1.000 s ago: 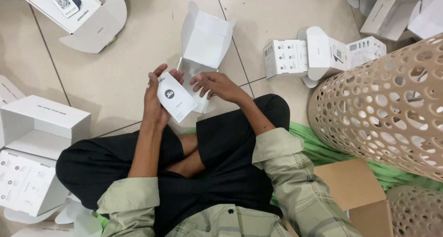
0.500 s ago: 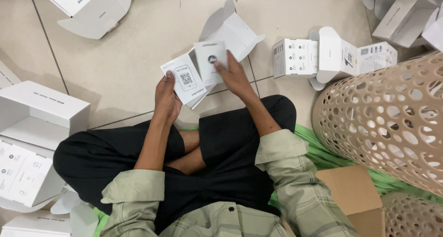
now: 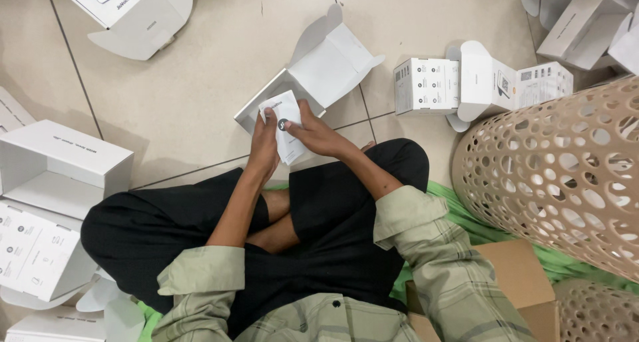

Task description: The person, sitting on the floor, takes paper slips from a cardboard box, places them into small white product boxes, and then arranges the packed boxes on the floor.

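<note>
I sit cross-legged on a tiled floor. Both hands hold a small white folded leaflet (image 3: 286,119) with a dark round mark, just above my knees. My left hand (image 3: 265,145) grips its left edge. My right hand (image 3: 313,134) covers its right side with the fingers on top. Right behind the leaflet lies an open white cardboard box (image 3: 326,72), its lid flaps spread, touching or nearly touching the paper.
Several more white boxes lie about: one open at the left (image 3: 60,162), one at the top left (image 3: 126,9), printed ones at the upper right (image 3: 479,82). A perforated beige basket (image 3: 566,175) stands at the right, a brown carton (image 3: 512,282) beside my right arm.
The leaflet was spread open between my hands half a second ago; now it is folded smaller, and both hands have closed together in front of the open box.
</note>
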